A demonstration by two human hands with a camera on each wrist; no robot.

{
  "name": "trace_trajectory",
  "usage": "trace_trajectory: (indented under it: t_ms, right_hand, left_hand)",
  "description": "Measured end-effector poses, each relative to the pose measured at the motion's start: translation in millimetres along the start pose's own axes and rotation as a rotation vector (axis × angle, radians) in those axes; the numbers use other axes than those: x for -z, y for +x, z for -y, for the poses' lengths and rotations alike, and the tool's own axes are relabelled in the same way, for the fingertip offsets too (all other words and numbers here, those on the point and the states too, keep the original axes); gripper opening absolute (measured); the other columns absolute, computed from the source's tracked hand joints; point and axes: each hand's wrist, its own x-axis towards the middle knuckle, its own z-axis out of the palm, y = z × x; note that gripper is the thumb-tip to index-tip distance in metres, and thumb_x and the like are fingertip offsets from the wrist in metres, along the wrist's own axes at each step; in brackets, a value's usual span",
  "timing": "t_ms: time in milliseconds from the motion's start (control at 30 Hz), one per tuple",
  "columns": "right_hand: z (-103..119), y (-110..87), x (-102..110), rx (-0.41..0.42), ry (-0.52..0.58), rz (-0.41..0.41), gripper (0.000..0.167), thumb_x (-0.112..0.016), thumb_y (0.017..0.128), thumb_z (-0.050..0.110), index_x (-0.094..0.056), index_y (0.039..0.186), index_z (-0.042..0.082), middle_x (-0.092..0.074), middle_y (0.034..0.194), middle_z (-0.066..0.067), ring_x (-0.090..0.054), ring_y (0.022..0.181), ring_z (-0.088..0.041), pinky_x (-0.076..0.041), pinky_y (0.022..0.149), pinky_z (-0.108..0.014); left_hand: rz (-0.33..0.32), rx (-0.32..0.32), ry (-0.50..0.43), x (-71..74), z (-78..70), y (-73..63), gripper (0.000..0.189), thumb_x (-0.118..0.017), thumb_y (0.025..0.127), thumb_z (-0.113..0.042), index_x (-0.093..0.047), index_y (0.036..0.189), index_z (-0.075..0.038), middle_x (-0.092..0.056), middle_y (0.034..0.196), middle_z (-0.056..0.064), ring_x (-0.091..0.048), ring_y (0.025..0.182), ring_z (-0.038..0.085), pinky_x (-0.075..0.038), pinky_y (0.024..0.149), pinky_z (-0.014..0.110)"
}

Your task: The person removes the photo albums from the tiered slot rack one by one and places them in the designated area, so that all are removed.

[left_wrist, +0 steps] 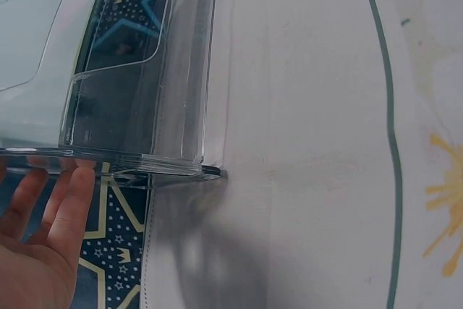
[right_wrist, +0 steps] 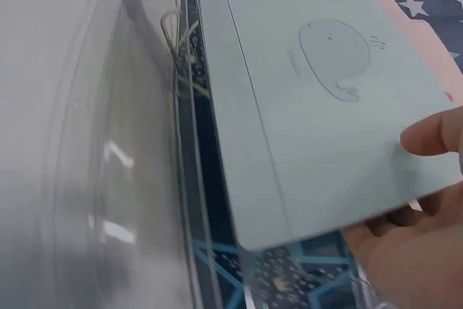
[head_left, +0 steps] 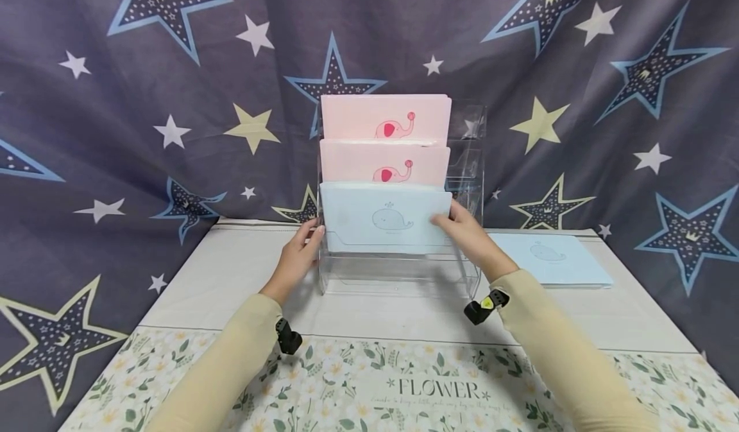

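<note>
A clear acrylic rack [head_left: 398, 271] with stepped tiers stands on the table. Pale blue whale-printed notebooks [head_left: 352, 214] sit in one of its lower tiers, behind a clear front lip. My right hand [head_left: 470, 233] pinches them at their right edge. In the right wrist view the thumb lies on the blue cover [right_wrist: 289, 142] and the fingers are behind it. My left hand [head_left: 297, 255] touches the rack's left side; in the left wrist view its fairly straight fingers [left_wrist: 71, 215] meet the clear side panel. Pink elephant-printed notebooks [head_left: 358, 117] fill two tiers above.
More blue whale-printed notebooks [head_left: 548, 259] lie stacked on the table right of the rack. A star-patterned curtain [head_left: 202, 98] hangs directly behind. The bottom front tier of the rack shows bare clear plastic. A floral cloth [head_left: 335, 380] covers the table's near part.
</note>
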Motion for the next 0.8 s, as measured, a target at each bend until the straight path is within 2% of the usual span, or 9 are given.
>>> trace_trajectory:
  t_ms: [100,267,400,633,800]
  right_hand:
    - [-3,4.3,-6,-0.044,0.075,0.020,0.054,-0.051,0.100,0.013,-0.036,0.151,0.002,-0.046,0.146,-0.019,-0.044,0.135,-0.033,-0.034,0.116,-0.048]
    - [-11,9.2,-13,-0.107,0.205,-0.008,0.054,-0.054,0.095,0.011,-0.042,0.147,0.000,-0.045,0.148,-0.014,-0.036,0.140,-0.027,-0.023,0.121,-0.043]
    - [-12,11.4,-16,-0.120,0.231,-0.024,0.057,-0.058,0.092,0.009,-0.043,0.146,0.001,-0.046,0.149,-0.013,-0.033,0.143,-0.026,-0.016,0.123,-0.046]
    - [-14,9.6,-17,-0.067,0.183,0.005,0.060,-0.069,0.097,0.016,-0.042,0.150,0.008,-0.050,0.148,-0.011,-0.040,0.140,-0.027,-0.023,0.121,-0.046]
    - [-21,8.4,-23,-0.034,0.191,-0.061,0.058,-0.071,0.096,0.019,-0.045,0.147,0.009,-0.053,0.145,-0.011,-0.047,0.135,-0.028,-0.032,0.117,-0.045]
  left_hand:
    - [-0.002,0.001,0.006,-0.3,0.5,0.2,0.063,-0.038,0.105,-0.057,-0.037,0.155,-0.019,-0.048,0.141,0.017,-0.054,0.122,0.035,-0.057,0.093,0.044]
    - [-0.004,0.001,0.007,-0.8,0.1,-0.1,0.063,-0.039,0.105,-0.057,-0.036,0.155,-0.019,-0.047,0.141,0.017,-0.054,0.122,0.035,-0.057,0.093,0.045]
    - [-0.012,0.005,0.009,0.3,-1.0,0.5,0.063,-0.039,0.105,-0.057,-0.036,0.155,-0.019,-0.047,0.141,0.017,-0.054,0.121,0.035,-0.057,0.093,0.045]
    - [-0.019,0.005,0.011,0.7,-0.8,2.8,0.063,-0.039,0.105,-0.057,-0.037,0.154,-0.019,-0.048,0.140,0.017,-0.054,0.120,0.035,-0.057,0.092,0.045]
    - [-0.015,0.009,0.018,-0.5,0.6,2.2,0.063,-0.039,0.105,-0.057,-0.037,0.155,-0.019,-0.048,0.140,0.017,-0.054,0.121,0.034,-0.058,0.090,0.043]
